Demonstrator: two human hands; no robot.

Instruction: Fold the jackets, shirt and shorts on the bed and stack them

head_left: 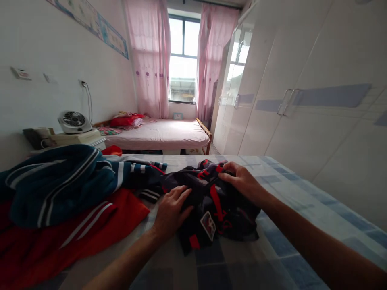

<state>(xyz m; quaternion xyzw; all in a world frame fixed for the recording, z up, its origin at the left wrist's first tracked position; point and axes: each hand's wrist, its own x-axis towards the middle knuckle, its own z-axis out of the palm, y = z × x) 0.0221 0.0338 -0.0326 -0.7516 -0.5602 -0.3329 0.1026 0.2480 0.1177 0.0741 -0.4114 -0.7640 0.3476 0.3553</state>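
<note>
A crumpled dark garment (208,201) with red straps, red lettering and a square patch lies on the checked bed cover in front of me. Its exact kind is hard to tell in its bunched state. My left hand (173,207) rests on its left side, fingers stretched out and somewhat apart. At its upper right edge, my right hand (238,177) has thumb and fingers closed on the cloth. To the left lie a teal garment with white stripes (66,181) and, partly under it, a red garment (99,229).
The blue and white checked cover (296,217) spreads under everything. A small fan (75,121) stands on a cabinet at the left wall. Beyond is a second bed with a pink sheet (163,135) below a curtained window. White wardrobes (272,80) line the right side.
</note>
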